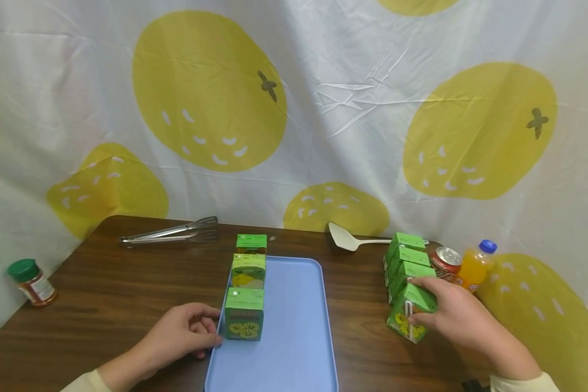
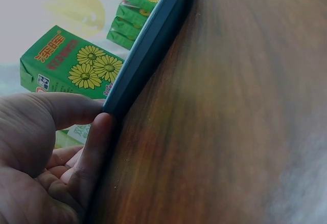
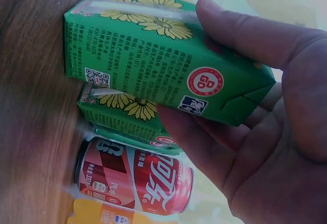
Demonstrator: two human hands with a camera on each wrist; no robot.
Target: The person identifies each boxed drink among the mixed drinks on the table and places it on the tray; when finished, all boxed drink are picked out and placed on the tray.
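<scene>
My right hand (image 1: 451, 310) grips a green drink carton (image 3: 153, 60) with yellow flowers and a white straw, thumb on one side and fingers on the other. The carton tilts at the front of a row of matching cartons (image 1: 411, 256). At the left rim of a blue tray (image 1: 299, 326) is my left hand (image 1: 183, 329); its thumb and a finger pinch the rim in the left wrist view. Along that side of the tray stands a line of three green cartons, the nearest (image 1: 245, 316) beside the left fingertips. The other left fingers are curled.
A red soda can (image 1: 446, 260) and an orange drink bottle (image 1: 476, 265) stand right of the carton row. A white spatula (image 1: 345, 238) lies at the back, metal tongs (image 1: 171, 231) at the back left. A green-capped spice jar (image 1: 33, 283) stands far left. Behind hangs a patterned curtain (image 1: 333, 65).
</scene>
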